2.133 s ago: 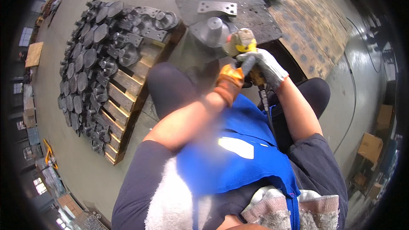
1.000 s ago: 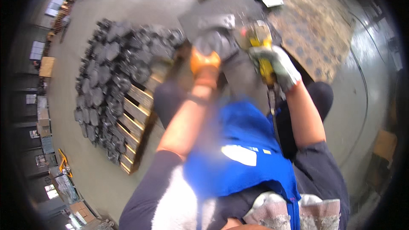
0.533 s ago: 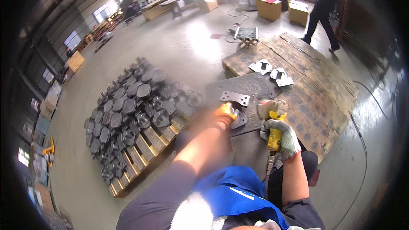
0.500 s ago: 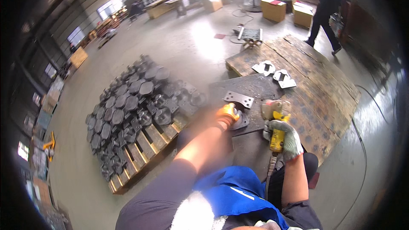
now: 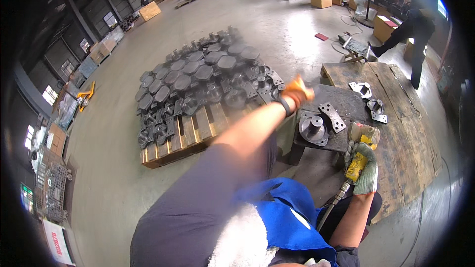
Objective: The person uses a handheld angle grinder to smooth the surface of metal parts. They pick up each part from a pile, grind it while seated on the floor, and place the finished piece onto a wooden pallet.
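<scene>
Observed from head view, seated at low dark steel bench (image 5: 346, 103).

Held in right hand (image 5: 366, 172), grey-green glove, fingers clenched round the body: yellow pneumatic grinder (image 5: 359, 148), head up, lifted clear of the work, air hose (image 5: 332, 202) trailing down toward the lap.

Lying flat near the bench's front edge, just left of the grinder and not touching it: round flanged casting (image 5: 312, 128), hub upward. Beside it, toward the far side: perforated steel strip (image 5: 332, 116).

Stretched out above the bench's left edge toward the pallet (image 5: 190, 136) stacked with dark castings (image 5: 208, 71): left hand (image 5: 298, 90), orange glove, motion-blurred. Cannot tell whether open or clenched; nothing seen in it.

Also noted: wooden platform (image 5: 403, 104) to the right with small metal brackets (image 5: 368, 96); another person (image 5: 413, 24) well apart, upper right.

Judgement: between grinding passes, tool parked off the casting, free arm swung out toward the stock. Probably a change-over or repositioning of the piece, not cutting.

Needed for next move: a firm left-hand grip on a casting to steady or swap it before bringing the grinder head down; keep the hose clear of the knees and bench corner.
</scene>
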A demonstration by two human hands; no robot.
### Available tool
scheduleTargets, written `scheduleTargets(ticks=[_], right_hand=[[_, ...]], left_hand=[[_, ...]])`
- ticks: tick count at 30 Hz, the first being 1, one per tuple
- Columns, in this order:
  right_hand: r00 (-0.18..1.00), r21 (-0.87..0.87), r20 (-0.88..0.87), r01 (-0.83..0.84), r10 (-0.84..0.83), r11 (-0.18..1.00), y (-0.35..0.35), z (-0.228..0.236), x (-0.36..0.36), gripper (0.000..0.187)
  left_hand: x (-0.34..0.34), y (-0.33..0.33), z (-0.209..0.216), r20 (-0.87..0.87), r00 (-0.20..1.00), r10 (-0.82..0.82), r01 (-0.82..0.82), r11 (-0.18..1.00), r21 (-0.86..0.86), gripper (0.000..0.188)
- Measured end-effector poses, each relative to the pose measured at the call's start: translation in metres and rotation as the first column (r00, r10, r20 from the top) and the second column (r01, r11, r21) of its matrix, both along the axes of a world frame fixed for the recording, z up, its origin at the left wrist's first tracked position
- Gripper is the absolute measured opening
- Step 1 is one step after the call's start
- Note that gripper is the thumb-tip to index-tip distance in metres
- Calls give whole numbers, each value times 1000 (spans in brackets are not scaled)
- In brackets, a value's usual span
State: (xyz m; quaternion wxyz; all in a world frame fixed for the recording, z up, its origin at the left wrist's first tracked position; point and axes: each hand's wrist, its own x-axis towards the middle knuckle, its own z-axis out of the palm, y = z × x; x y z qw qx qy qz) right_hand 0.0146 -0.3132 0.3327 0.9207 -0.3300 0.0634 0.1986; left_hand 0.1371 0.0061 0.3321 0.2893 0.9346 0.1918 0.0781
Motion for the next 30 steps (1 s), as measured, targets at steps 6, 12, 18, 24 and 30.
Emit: scheduleTargets(ticks=[6,12,18,24,30], right_hand=[[999,-77,-22,-39,37,996,6,0,-5,24],[984,-355,12,-162,178,921,9,-37,14,21],[951,-674,-110,-285,289,682,17,-48,13,25],[949,-625,-52,-274,312,731,23,-70,16,25],[946,-587,-33,-280,323,760,20,-77,19,29]], left_hand=[[-17,144,140,706,502,499,-577,802,-156,61],[-54,47,65,385,922,49,236,716,-657,58],[-102,-42,-54,-248,660,-709,-219,135,-966,38],[-131,-94,-92,22,637,-770,-26,-50,-998,60],[-140,-115,-123,483,619,-620,659,76,-748,62]])
